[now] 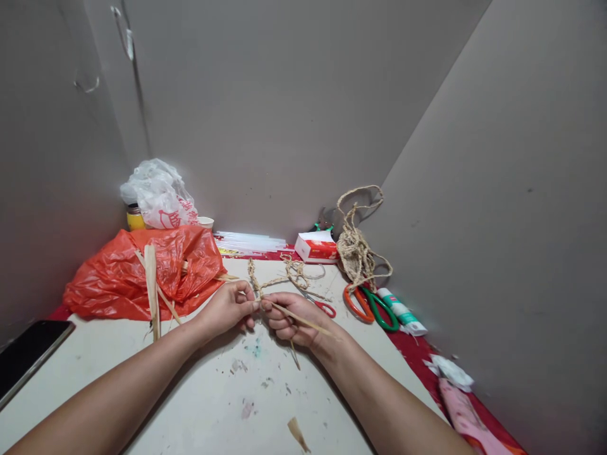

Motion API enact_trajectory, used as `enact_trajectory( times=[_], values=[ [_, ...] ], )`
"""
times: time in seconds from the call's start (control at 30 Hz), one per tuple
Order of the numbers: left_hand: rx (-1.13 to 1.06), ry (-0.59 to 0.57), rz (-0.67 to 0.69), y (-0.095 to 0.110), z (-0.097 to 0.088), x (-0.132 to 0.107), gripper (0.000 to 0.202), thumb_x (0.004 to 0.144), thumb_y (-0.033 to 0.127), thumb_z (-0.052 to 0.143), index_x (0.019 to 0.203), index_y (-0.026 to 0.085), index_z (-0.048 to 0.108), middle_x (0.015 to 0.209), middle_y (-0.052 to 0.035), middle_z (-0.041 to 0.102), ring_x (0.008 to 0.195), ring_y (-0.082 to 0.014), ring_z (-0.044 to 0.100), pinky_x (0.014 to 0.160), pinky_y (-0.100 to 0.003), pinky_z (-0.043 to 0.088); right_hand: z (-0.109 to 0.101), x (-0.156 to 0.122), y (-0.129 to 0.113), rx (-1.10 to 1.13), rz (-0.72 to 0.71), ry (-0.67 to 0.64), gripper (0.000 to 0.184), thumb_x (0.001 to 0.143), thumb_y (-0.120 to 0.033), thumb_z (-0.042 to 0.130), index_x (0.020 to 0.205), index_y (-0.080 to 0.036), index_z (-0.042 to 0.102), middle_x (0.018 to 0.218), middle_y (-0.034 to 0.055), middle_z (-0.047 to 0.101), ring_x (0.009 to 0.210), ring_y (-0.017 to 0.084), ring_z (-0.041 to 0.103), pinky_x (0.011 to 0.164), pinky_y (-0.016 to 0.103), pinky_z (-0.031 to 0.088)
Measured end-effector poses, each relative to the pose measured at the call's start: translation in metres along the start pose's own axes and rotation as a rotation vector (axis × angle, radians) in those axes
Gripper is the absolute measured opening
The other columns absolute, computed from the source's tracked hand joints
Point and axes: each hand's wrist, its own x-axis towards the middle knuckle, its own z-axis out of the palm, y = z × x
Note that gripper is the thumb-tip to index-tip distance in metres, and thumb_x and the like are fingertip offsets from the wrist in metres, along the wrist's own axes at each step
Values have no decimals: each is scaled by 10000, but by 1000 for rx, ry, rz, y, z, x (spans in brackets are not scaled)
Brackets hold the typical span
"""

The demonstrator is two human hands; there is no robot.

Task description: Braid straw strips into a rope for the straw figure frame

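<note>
Your left hand (232, 308) and right hand (293, 320) meet over the bench (213, 404), fingertips of both pinching the near end of the braid (253, 273). 1 strand (303, 321) crosses your right hand. Red bag (107, 275) farther left.

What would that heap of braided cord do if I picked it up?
The heap of braided cord would probably shift and sag, being loosely looped. It may feel somewhat springy, since part arches above the rest. Its thin, dry-looking strands suggest it is light.
</note>
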Motion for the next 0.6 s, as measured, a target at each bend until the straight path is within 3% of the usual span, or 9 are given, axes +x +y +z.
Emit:
enact_trajectory(
  times=[0.27, 0.4, 0.5, 0.6],
  values=[
    [265, 169, 244, 4, 0, 1, 204, 746, 280, 565, 628, 162, 447, 573, 50, 408, 541, -69, 360, 517, -184, 293, 7, -3, 2, -80, 0, 45, 240, 874, -258, 393, 655, -165, 426, 402, -94, 225, 333, 42, 124, 317, 136, 75],
    [266, 132, 218, 4, 0, 3, 125, 785, 278, 511, 780, 157, 543, 543, 60, 401, 509, -76, 342, 520, -194, 283, 6, -3, 4, -98, -12, 40, 216, 866, -247, 413, 666, -167, 421, 413, -94, 229, 342, 43, 126, 327, 135, 75],
    [241, 96, 277, 3, 0, 2, 168, 795, 275, 497, 713, 143, 562, 631, 15, 502, 602, -97, 429, 600, -212, 340, 6, -3, 5, -103, -12, 22, 217, 853, -265, 443, 661, -167, 414, 420, -94, 230, 347, 40, 131, 331, 135, 74],
    [183, 85, 268, 2, 0, 3, 208, 801, 313, 499, 681, 148, 538, 620, 17, 495, 602, -100, 428, 608, -218, 350, 6, -3, 5, -118, -31, -5, 218, 832, -284, 491, 664, -168, 414, 426, -98, 233, 351, 36, 134, 335, 137, 77]
  ],
)
